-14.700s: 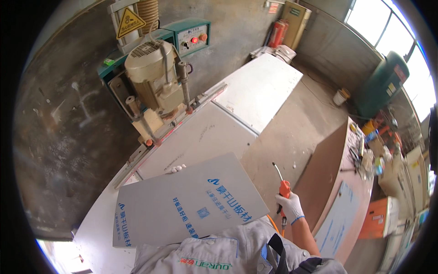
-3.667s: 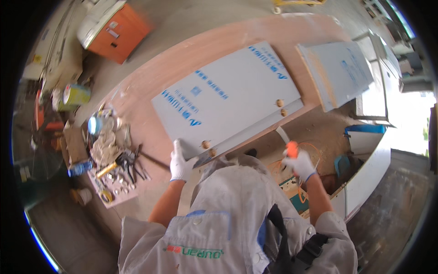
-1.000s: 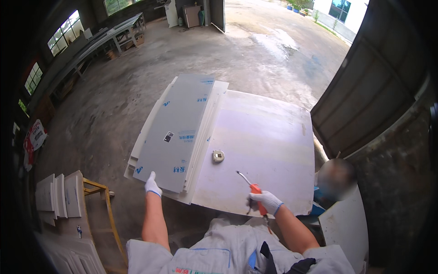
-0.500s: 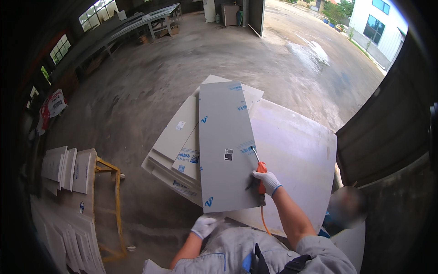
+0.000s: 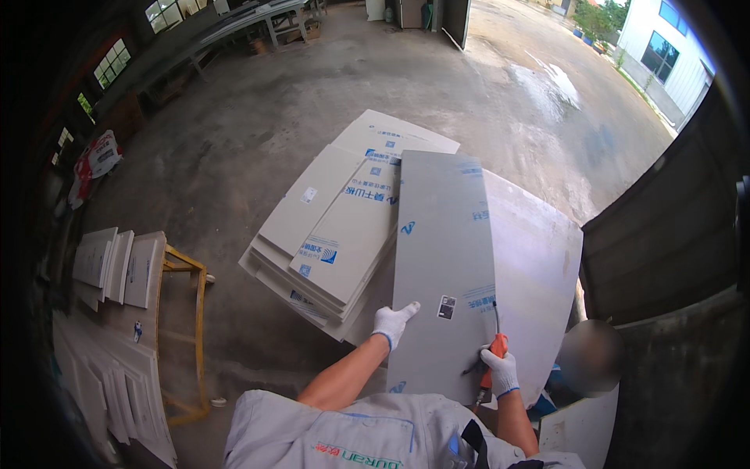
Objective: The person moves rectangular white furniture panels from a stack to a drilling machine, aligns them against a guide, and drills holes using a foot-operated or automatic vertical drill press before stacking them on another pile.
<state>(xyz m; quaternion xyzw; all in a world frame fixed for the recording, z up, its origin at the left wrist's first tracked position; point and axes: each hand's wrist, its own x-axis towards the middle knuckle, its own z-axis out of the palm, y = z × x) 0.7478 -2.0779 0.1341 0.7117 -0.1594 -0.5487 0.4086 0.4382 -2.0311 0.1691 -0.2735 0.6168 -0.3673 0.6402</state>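
Note:
A long grey board (image 5: 441,234) with blue printing and a small label lies in front of me, partly over a pale work surface (image 5: 535,258). My left hand (image 5: 397,324), in a white glove, grips the board's left edge, its thumb on top and its other fingers mostly hidden. In my gloved right hand (image 5: 501,369) is an orange hand tool (image 5: 497,348) with a thin metal shaft, which points away from me over the board's right edge. What the tool does cannot be made out. Left of the board rests a stack of similar boards (image 5: 312,203).
More boards (image 5: 141,270) stand at the left near a yellow metal frame (image 5: 200,336). A person (image 5: 591,356) is close by at the lower right. A dark wall panel (image 5: 656,250) bounds the right side. Long benches (image 5: 273,27) stand far left.
The grey board has shifted right and toward me, uncovering more of the stack. My left hand has risen to its left edge. My right hand has moved right and nearer with the tool.

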